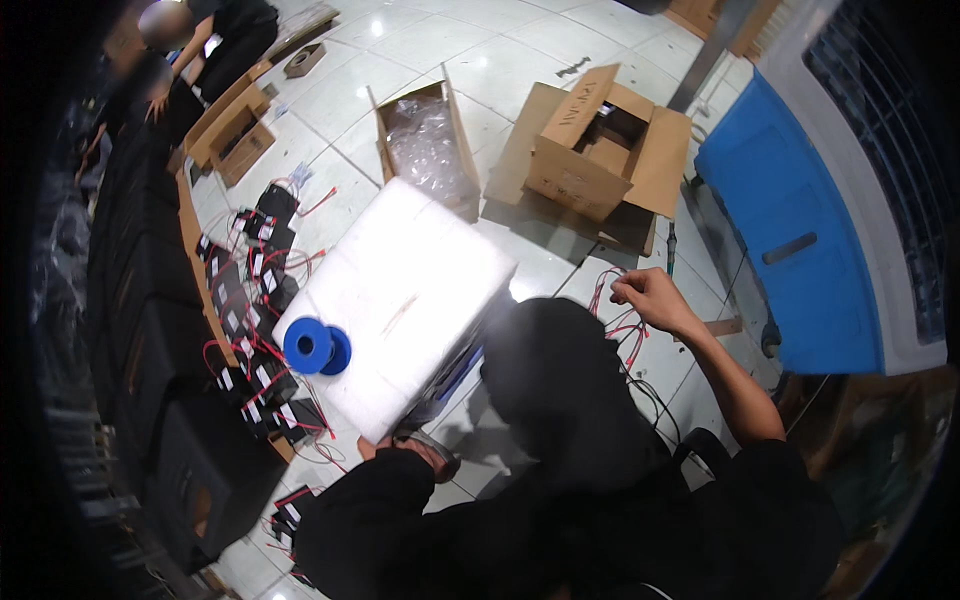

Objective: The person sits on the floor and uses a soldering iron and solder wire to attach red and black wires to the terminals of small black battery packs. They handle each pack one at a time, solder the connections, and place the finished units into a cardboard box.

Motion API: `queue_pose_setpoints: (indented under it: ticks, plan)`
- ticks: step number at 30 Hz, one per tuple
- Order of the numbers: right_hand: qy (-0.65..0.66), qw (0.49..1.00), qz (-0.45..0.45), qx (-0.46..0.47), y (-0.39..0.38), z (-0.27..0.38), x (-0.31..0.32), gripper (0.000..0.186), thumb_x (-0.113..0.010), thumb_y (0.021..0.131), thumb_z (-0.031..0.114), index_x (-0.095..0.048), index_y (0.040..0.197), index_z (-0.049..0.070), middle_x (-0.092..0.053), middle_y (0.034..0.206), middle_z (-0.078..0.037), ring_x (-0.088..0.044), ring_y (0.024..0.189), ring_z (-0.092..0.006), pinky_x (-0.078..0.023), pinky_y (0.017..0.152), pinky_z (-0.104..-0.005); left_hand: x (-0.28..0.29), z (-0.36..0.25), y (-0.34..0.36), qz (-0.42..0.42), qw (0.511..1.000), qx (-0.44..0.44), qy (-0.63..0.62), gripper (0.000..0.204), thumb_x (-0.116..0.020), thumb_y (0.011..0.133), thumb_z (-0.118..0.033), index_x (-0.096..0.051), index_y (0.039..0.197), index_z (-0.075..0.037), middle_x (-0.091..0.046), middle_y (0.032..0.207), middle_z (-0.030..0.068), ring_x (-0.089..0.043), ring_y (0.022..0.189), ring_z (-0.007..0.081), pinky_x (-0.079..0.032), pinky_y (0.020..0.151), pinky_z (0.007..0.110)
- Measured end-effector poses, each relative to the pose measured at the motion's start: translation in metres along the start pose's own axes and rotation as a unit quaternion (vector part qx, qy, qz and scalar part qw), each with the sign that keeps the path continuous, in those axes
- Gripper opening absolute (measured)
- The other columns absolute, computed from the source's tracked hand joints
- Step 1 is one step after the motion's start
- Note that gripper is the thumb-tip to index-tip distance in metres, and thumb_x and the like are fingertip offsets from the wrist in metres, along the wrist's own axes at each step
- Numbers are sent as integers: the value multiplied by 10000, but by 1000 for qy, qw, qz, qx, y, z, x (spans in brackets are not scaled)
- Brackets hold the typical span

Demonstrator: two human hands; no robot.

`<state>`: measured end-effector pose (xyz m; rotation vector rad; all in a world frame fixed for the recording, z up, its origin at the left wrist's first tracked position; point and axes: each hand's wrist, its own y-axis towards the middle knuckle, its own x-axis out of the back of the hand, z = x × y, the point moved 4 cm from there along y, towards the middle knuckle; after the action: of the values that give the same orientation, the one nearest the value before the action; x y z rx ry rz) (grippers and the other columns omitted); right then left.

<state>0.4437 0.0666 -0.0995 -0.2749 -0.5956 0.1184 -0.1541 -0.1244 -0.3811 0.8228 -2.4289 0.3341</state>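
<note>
The fingers of the right hand are pinched together at the tips on thin red and black wires; the wires loop down from those fingertips, and more strands lie on the white tiled floor directly below the fingers. Just nearer the body and to the left of them bulges a dark, rounded shape, too dim to identify. A black cable curves over the tiles, also on the body side of the fingers. Beyond them, slightly left, an open cardboard box stands with its flaps spread. Off to their right leans a large blue panel.

To the left of the right fingers sits a big white foam block. The left hand is down by that block's near edge, well apart from the right fingers; it is partly hidden, and I cannot tell how its fingers are set. Past the foam, farther out, a narrow carton holds clear plastic wrap. Farther left of the right fingers, a blue spool rests on the foam. Beyond the block's left side, black rectangular blocks with white labels and red leads crowd the floor. Farthest from the fingers, at upper left, are two people.
</note>
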Motion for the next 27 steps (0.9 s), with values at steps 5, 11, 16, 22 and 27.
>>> queue_pose_setpoints:
  ticks: [5,11,16,22,27]
  plan:
    - [30,990,-140,13,30,-29,50,295,-569,965,201,-703,861,-41,-712,742,-74,-609,655,-104,-504,625,-286,71,-66,26,1,997,-35,-71,200,-696,823,-37,-669,1007,38,-681,873,78,-636,772,157,-518,700,292]
    - [-146,926,-303,174,181,-7,122,258,-601,912,232,-720,922,3,-711,811,-181,-718,821,-317,-545,749,-415,88,-98,37,-29,998,-37,-29,161,-646,899,-20,-659,1054,21,-696,897,74,-644,806,130,-505,666,252]
    - [-447,841,-239,188,309,-19,119,354,-652,863,204,-604,1100,-55,-638,1153,-239,-594,1149,-387,-507,921,-481,72,-88,27,-50,998,-41,19,160,-648,900,-23,-659,1053,21,-697,900,75,-646,808,131,-507,666,253]
    - [-572,781,-172,184,376,-52,111,453,-606,813,134,-607,1259,59,-555,1351,-201,-455,1324,-366,-367,1102,-484,71,-81,-5,-45,998,42,-7,159,-650,901,-26,-659,1053,21,-697,904,77,-648,809,133,-510,666,254]
    - [-590,755,-211,194,376,-43,104,362,-563,838,111,-676,1174,37,-649,1194,-160,-529,1223,-306,-382,1042,-428,60,-75,-29,-31,996,83,-29,159,-651,902,-29,-659,1053,21,-698,906,78,-650,811,135,-512,665,255]
